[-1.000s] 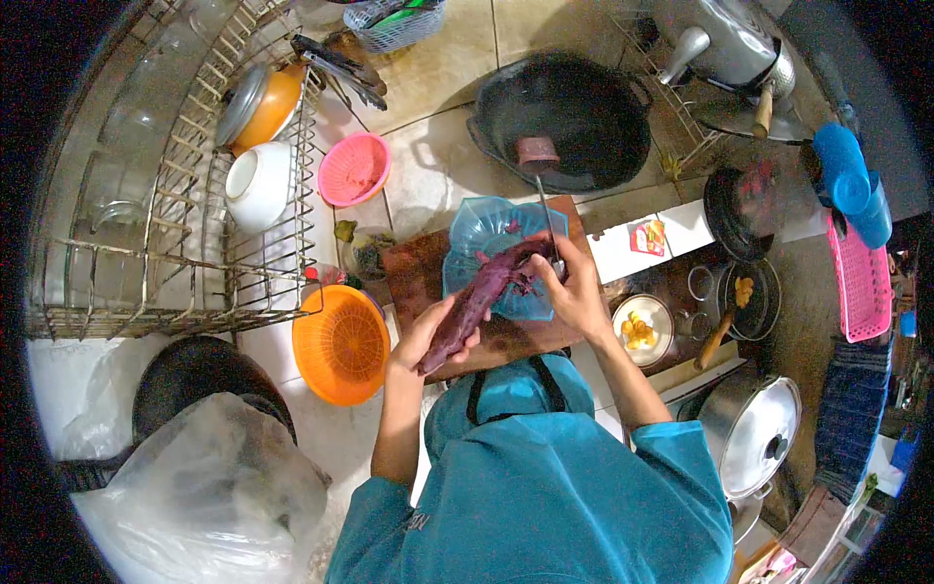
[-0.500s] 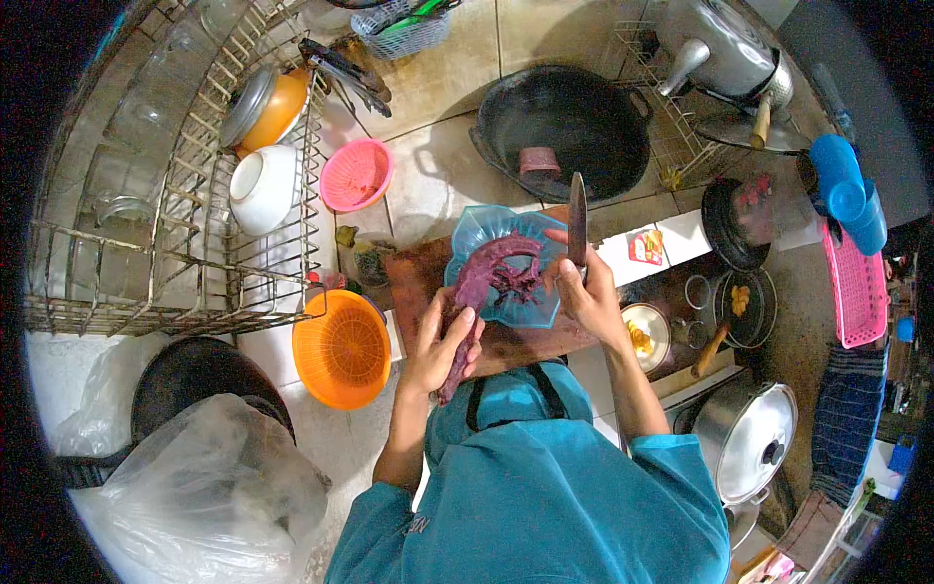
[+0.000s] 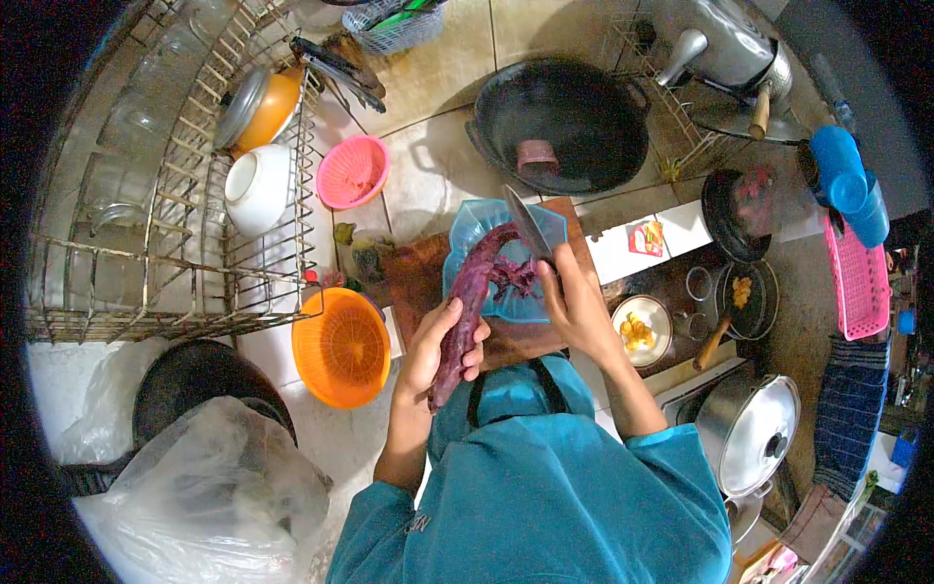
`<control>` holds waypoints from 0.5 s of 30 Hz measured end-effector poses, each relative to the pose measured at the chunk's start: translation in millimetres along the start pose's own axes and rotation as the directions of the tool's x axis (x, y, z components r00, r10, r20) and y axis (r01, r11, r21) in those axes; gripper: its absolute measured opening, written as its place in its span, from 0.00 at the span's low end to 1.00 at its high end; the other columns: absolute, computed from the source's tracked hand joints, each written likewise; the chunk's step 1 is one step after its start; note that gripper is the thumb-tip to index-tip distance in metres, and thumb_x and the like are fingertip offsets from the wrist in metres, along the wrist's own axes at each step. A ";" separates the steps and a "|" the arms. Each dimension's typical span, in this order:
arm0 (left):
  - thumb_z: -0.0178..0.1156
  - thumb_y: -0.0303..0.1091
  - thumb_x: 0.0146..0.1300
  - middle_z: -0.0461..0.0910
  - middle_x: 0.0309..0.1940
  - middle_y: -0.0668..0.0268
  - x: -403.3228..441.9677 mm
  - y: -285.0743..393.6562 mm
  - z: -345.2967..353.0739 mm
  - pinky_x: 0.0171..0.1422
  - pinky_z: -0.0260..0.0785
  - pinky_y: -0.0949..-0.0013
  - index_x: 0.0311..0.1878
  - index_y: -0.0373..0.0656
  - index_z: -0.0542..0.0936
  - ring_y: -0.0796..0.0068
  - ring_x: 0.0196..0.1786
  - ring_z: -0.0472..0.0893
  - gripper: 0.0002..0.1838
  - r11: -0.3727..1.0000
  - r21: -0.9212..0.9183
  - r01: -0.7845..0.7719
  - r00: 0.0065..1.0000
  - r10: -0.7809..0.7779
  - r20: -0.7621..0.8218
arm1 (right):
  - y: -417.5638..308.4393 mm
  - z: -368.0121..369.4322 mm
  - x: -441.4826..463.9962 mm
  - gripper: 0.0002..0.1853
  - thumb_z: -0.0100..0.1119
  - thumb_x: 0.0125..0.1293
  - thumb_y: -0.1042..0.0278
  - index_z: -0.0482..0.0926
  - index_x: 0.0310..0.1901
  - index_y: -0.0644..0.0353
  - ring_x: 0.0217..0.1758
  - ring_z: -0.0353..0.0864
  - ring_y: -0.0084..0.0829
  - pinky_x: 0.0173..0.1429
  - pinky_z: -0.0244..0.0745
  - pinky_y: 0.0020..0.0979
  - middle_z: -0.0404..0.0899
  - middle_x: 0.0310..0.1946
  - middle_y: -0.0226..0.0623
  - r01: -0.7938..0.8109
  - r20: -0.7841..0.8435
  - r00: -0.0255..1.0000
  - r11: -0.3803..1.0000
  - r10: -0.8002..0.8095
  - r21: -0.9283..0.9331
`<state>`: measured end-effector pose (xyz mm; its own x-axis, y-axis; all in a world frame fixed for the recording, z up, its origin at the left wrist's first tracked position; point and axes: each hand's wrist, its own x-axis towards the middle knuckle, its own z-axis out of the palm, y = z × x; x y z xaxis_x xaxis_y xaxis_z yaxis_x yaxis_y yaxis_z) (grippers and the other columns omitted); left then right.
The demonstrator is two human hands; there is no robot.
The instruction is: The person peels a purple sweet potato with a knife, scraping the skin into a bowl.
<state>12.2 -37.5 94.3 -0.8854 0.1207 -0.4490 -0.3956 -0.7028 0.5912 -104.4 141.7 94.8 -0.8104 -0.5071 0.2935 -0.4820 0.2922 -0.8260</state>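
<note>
My left hand (image 3: 435,348) is wrapped round the lower part of a long, curved purple root (image 3: 468,292). Its upper end reaches over a clear blue dish (image 3: 467,226), which rests on a wooden board (image 3: 413,268). Dark purple scraps (image 3: 513,279) lie in the dish. In my right hand (image 3: 578,310) is a knife (image 3: 526,222), its blade pointing up and left beside the root's upper end. The knife's handle is mostly hidden by my fingers.
An orange basket (image 3: 341,347) and a pink basket (image 3: 353,172) stand left of the board. Behind it is a black wok (image 3: 564,122). A wire rack (image 3: 161,258) fills the left. On the right are a bowl of yellow pieces (image 3: 642,330) and a lidded pot (image 3: 747,436).
The root has swung from a slant to more upright, its lower end nearer my body. The knife turned upright, then tilted left toward the root. Purple scraps now show in the dish.
</note>
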 end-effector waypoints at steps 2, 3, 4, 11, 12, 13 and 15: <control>0.44 0.51 0.72 0.70 0.31 0.67 1.4 -2.9 -4.7 0.18 0.68 0.76 0.65 0.43 0.62 0.82 0.19 0.71 0.26 0.998 -0.044 0.033 0.999 -0.032 0.039 | -1.5 -0.8 1.3 0.09 0.52 0.69 0.70 0.63 0.37 0.64 0.25 0.73 0.58 0.25 0.61 0.47 0.72 0.21 0.55 -0.083 0.012 0.996 0.997 0.083 0.006; 0.44 0.50 0.72 0.71 0.31 0.64 1.8 -3.9 -7.7 0.19 0.71 0.75 0.64 0.44 0.62 0.80 0.20 0.72 0.25 0.996 -0.070 0.055 0.997 -0.051 0.062 | -1.9 -0.9 1.8 0.09 0.52 0.69 0.70 0.64 0.37 0.65 0.25 0.74 0.57 0.26 0.62 0.47 0.72 0.21 0.55 -0.124 0.018 0.992 0.992 0.124 0.008; 0.44 0.49 0.72 0.72 0.32 0.62 2.2 -4.9 -11.1 0.20 0.73 0.73 0.62 0.45 0.63 0.78 0.21 0.74 0.23 0.993 -0.095 0.077 0.994 -0.069 0.086 | -1.2 -0.6 2.3 0.09 0.53 0.69 0.69 0.66 0.37 0.65 0.26 0.75 0.56 0.26 0.64 0.46 0.73 0.22 0.55 -0.137 0.005 0.991 0.990 0.136 0.037; 0.44 0.44 0.72 0.75 0.41 0.50 0.6 1.8 -10.0 0.23 0.79 0.69 0.74 0.51 0.47 0.71 0.20 0.78 0.31 0.994 -0.106 0.003 0.976 0.020 0.216 | 15.6 4.3 9.7 0.11 0.58 0.65 0.66 0.72 0.41 0.66 0.28 0.81 0.43 0.31 0.72 0.37 0.80 0.27 0.50 -0.111 -0.140 0.981 0.982 0.132 0.151; 0.44 0.44 0.72 0.75 0.41 0.50 -0.3 2.5 -8.9 0.22 0.79 0.69 0.74 0.51 0.47 0.71 0.20 0.79 0.31 0.995 -0.097 0.000 0.978 0.020 0.209 | 17.0 4.8 10.1 0.11 0.59 0.65 0.66 0.72 0.42 0.66 0.28 0.82 0.41 0.31 0.72 0.36 0.80 0.28 0.49 -0.115 -0.150 0.978 0.976 0.144 0.185; 0.44 0.44 0.72 0.75 0.41 0.49 -1.9 4.1 -7.3 0.22 0.79 0.69 0.74 0.51 0.47 0.70 0.20 0.79 0.31 0.996 -0.088 -0.003 0.979 0.021 0.202 | 18.8 4.5 9.4 0.11 0.59 0.65 0.67 0.73 0.41 0.66 0.28 0.82 0.39 0.31 0.72 0.35 0.80 0.27 0.49 -0.149 -0.114 0.979 0.975 0.169 0.164; 0.45 0.43 0.71 0.75 0.42 0.49 -3.6 4.7 -7.2 0.23 0.79 0.68 0.74 0.51 0.47 0.70 0.20 0.79 0.32 0.996 -0.087 -0.005 0.980 0.023 0.198 | 22.5 3.3 7.5 0.11 0.60 0.65 0.67 0.73 0.41 0.66 0.28 0.81 0.36 0.31 0.72 0.35 0.80 0.27 0.48 -0.214 -0.041 0.975 0.970 0.221 0.118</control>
<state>15.2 -46.3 93.9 -0.9249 0.2415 -0.2936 -0.3681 -0.7620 0.5328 -120.2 141.8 76.8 -0.9097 -0.3964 0.1236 -0.2542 0.2965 -0.9206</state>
